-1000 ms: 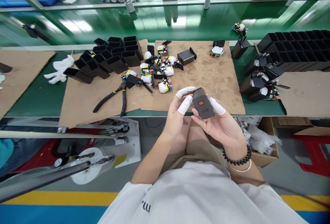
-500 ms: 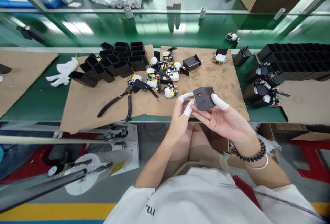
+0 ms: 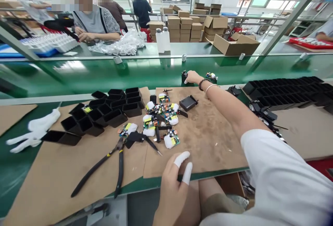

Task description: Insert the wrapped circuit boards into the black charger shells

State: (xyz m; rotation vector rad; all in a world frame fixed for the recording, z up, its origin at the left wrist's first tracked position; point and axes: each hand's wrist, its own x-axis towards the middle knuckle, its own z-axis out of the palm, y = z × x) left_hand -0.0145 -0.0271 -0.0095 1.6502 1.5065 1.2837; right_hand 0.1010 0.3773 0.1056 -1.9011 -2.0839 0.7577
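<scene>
Green belt (image 3: 145, 75), cartons (image 3: 185, 26); right grip (image 3: 193, 77) holds case (image 3: 183, 79).

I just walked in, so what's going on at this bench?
A person's right hand holds a black casing at the green strip beyond the cardboard. The left hand, holding nothing, hovers by the near table edge. Circuit boards lie on the cardboard, with pliers and open black cases to their left.

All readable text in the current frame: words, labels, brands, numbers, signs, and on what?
None legible.
Black unit at the right hand: too small to read.
Circuit boards: any print too small.
Pliers: no brand readable.
Background cartons: too small, blurred.
</scene>
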